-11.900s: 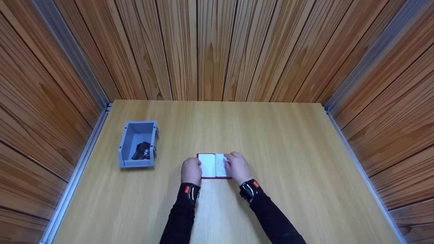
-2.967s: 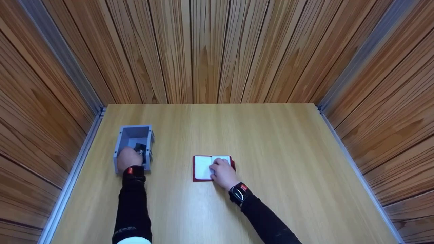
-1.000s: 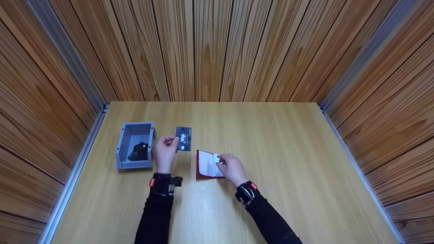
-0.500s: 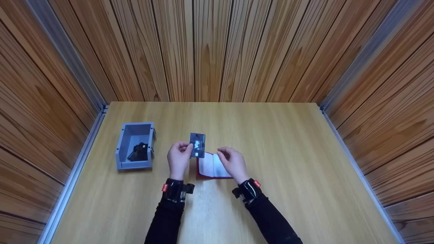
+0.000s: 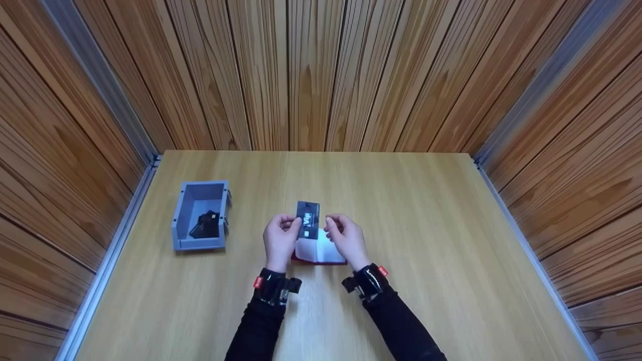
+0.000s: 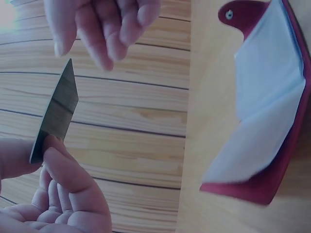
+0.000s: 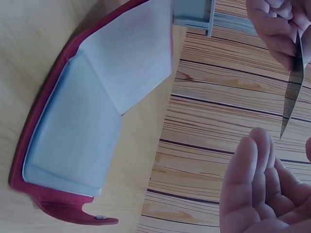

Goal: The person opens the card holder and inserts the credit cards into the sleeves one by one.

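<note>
A dark card marked "Vip" (image 5: 308, 220) is pinched between thumb and finger of my left hand (image 5: 281, 240). It is held upright above a red card holder (image 5: 321, 262), which lies spread on the table with its clear plastic sleeves (image 6: 272, 82) showing. Just right of the card is my right hand (image 5: 347, 240), its fingers loosely bent and apart from the card; the right wrist view shows nothing in that hand (image 7: 267, 194). A snap-button strap (image 6: 243, 15) sticks out from the holder's edge.
A grey plastic bin (image 5: 199, 244) stands at the left of the table, with several dark cards (image 5: 205, 224) lying inside. Wooden plank walls (image 5: 311, 75) enclose the table (image 5: 411, 210) at the back and both sides.
My left hand took the card out of the bin and carried it right, over the card holder. My right hand let go of the holder's sleeves and lifted slightly.
</note>
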`<state>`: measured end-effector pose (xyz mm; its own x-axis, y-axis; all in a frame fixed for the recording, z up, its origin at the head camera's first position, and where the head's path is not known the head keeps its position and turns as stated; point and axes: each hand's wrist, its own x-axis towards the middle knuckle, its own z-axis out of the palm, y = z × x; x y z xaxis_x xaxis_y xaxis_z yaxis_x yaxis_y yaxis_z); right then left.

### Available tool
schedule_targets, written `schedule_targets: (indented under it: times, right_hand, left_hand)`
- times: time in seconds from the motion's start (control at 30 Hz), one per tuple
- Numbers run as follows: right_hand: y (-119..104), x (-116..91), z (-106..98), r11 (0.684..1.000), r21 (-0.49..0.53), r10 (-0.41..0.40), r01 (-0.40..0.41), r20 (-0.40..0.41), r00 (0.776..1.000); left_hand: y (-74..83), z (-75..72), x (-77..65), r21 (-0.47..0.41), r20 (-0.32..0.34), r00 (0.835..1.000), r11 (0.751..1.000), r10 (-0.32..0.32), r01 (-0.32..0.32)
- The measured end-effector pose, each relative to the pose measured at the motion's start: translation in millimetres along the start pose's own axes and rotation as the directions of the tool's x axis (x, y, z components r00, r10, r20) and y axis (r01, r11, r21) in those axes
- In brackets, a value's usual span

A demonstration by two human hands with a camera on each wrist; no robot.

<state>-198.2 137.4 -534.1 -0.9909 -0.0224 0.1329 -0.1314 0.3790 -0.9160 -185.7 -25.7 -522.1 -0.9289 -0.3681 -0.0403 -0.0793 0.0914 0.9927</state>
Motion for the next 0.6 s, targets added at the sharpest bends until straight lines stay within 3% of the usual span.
schedule_targets:
  times: [0.17,0.6]
  right_hand:
    - [-1.9,-0.9,1.2,0.994,0.084,0.073,-0.076,0.036,0.997]
    - [-2.6,-2.6,4.6,0.992,0.085,0.095,-0.098,0.035,0.995]
  left_hand:
    - [-5.8,7.8,-4.4,-0.013,-0.006,0.999,0.998,0.054,-0.054]
    - [-13.9,15.3,-7.4,-0.021,0.014,0.999,0.999,0.051,-0.05]
